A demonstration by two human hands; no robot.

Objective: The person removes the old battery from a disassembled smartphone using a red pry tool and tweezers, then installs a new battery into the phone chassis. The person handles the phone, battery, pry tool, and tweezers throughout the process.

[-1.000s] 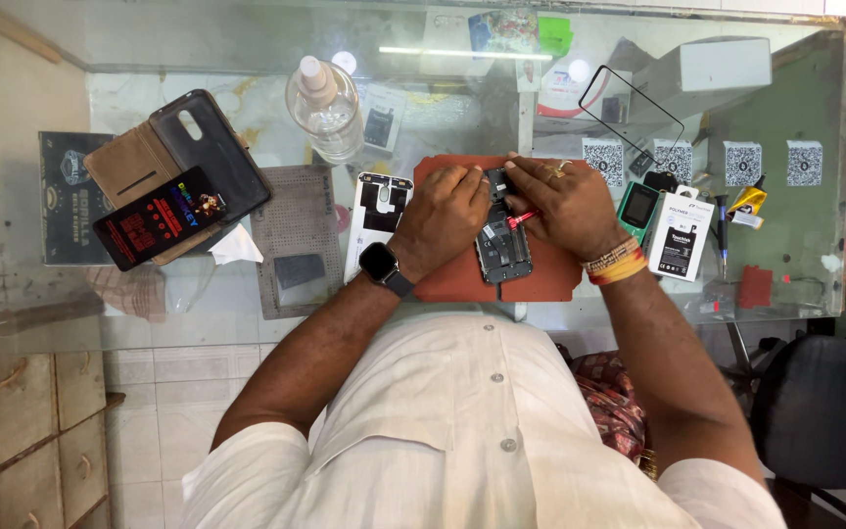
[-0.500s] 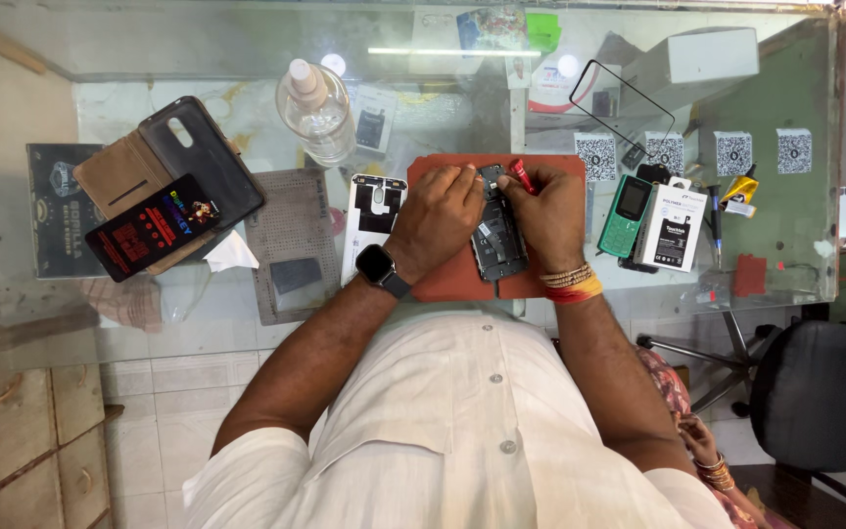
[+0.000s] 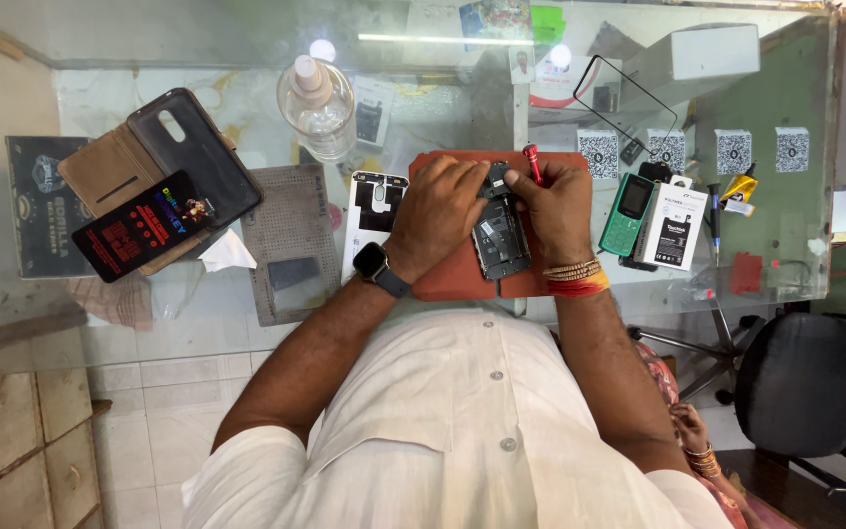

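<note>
1. The left hand (image 3: 443, 211), fingers curled and pressed together, is lying on the left side of the opened phone (image 3: 501, 235) and holding it down on the orange mat (image 3: 447, 279).
2. The right hand (image 3: 552, 208) is pinching a red screwdriver (image 3: 532, 162) at the top end of the phone.
3. A white back cover (image 3: 374, 211) is lying just beside the mat on the left; a green keypad phone (image 3: 627, 214) and a white box (image 3: 673, 227) are crowding the right.
4. A grey tray (image 3: 291, 230) is holding a small dark part (image 3: 294, 272).
5. Farther away, a clear bottle (image 3: 317, 98) is standing upright, and the glass table (image 3: 129, 39) is showing free room near its far edge.
</note>
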